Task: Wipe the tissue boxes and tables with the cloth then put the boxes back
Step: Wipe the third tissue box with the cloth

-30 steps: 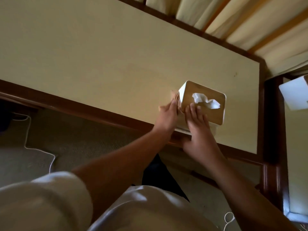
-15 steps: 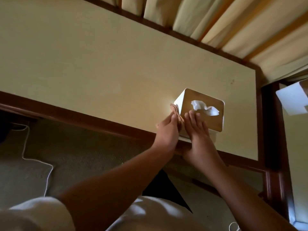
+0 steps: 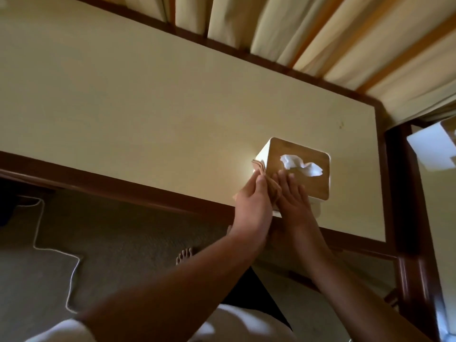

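Tissue box (image 3: 313, 178), white-walled with a wooden lid, stands upright on the counter (image 3: 148, 114) near the front right corner. Its near wall sits just beside the dark wood edging along the counter's front. A white tissue (image 3: 301, 166) protrudes from the lid slot.

The left hand (image 3: 251, 206) grasps the cloth (image 3: 272, 191) and presses it against the box's left wall at the near corner; folds of the cloth show past the fingertips. The right hand (image 3: 293, 201) is released, with straight fingers lying flat on the near part of the lid. The two hands touch, with the cloth between them.

A wide stretch of cream surface lies left of the box and behind it, up to the back edge below the curtains (image 3: 320, 33). A narrower strip separates the box from the counter's right edge. A second counter (image 3: 444, 218) adjoins on the right and carries a white object (image 3: 429, 149). A cable (image 3: 71, 275) lies on the floor (image 3: 123, 243).
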